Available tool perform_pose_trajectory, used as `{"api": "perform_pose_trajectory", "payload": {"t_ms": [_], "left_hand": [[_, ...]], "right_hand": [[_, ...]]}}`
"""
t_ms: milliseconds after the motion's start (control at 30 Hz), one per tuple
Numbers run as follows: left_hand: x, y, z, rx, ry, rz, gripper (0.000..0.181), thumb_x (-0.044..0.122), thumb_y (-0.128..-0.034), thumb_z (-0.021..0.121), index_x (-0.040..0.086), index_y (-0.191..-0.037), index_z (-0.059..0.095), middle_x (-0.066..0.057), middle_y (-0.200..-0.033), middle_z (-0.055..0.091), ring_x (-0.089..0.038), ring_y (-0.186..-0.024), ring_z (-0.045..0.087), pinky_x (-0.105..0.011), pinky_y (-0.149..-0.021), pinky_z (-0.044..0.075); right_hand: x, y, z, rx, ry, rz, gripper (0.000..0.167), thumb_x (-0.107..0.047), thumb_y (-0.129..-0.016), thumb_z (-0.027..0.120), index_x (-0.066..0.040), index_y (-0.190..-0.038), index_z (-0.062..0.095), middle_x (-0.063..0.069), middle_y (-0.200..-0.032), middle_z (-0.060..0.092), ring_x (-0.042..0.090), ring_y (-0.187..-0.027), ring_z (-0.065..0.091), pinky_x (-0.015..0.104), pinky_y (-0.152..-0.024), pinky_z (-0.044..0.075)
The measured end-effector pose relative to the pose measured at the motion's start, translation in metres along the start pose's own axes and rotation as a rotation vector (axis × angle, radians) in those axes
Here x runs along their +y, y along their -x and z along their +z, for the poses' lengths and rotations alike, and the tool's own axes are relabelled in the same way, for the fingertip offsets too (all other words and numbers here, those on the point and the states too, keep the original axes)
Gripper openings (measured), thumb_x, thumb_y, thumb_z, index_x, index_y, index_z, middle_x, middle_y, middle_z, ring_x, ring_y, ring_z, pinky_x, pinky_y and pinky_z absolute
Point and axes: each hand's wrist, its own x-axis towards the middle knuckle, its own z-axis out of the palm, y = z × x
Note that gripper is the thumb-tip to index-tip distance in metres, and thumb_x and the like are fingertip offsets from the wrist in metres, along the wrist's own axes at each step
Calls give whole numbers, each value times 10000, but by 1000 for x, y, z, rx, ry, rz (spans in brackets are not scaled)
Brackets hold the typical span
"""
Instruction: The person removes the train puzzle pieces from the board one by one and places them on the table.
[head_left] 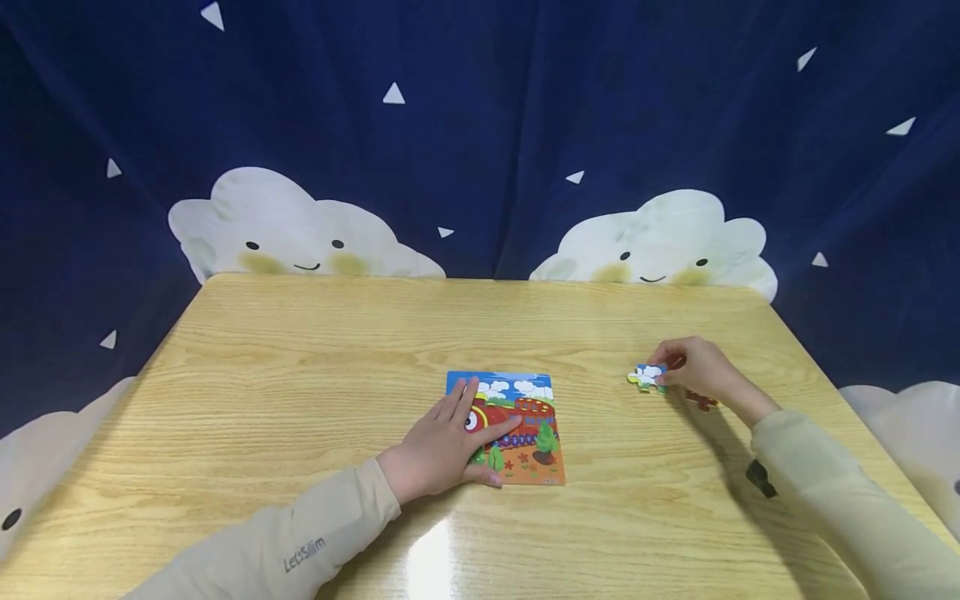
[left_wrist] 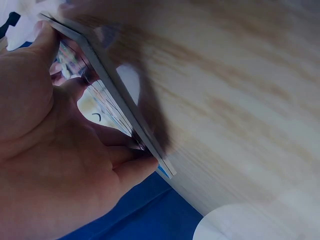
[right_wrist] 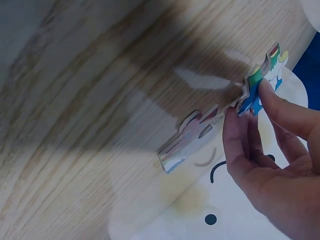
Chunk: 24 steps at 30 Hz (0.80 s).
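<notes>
A square picture puzzle (head_left: 525, 467) with a red train lies on the table. My left hand (head_left: 442, 442) rests flat on its left part, fingers spread; in the left wrist view the hand (left_wrist: 75, 145) lies along the puzzle's edge (left_wrist: 120, 105). Over at the right, my right hand (head_left: 697, 367) pinches a blue, white and green puzzle piece (head_left: 648, 377) between thumb and fingers. The right wrist view shows the hand (right_wrist: 280, 150) gripping this piece (right_wrist: 255, 85). Beneath the right hand a red piece (head_left: 702, 401) lies on the table, partly covered; the right wrist view shows a piece (right_wrist: 185, 140) too.
The wooden table (head_left: 315, 358) reaches back to a dark blue curtain (head_left: 480, 125) with white clouds and triangles. A small dark object (head_left: 761, 478) lies beside the right sleeve (head_left: 832, 492), partly hidden by it.
</notes>
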Motion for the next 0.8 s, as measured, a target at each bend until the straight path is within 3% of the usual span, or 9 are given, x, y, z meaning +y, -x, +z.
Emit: {"api": "perform_pose_trajectory", "payload": {"t_ms": [267,533,800], "left_hand": [[0,0,0,-4,17,-3,713,586,-898,566,331,-1530,357,-307,-1576,103,-438,-1460,87,-459,-1164,205],[1,-1,0,-13,23,4,717,587,-896,572,328,-1530,357,-307,-1574,112,-439,-1458,103,-461,-1159,220],[-1,-1,1,21,11,17,723,599,-882,587,332,-1520,378,-311,-1570,126,-448,-1451,124,-470,-1143,257]], "right_hand": [[-3,1,3,40,61,-54,98,51,-802,735,-14,-875,725,54,-727,649,111,-409,422,294,-364,377],[0,4,5,41,42,-38,86,42,-818,734,-1,-891,718,58,-765,662,118,-381,417,311,-335,378],[0,4,3,28,8,-6,113,-7,-844,733,2,-956,723,59,-756,664,111,-366,393,312,-339,377]]}}
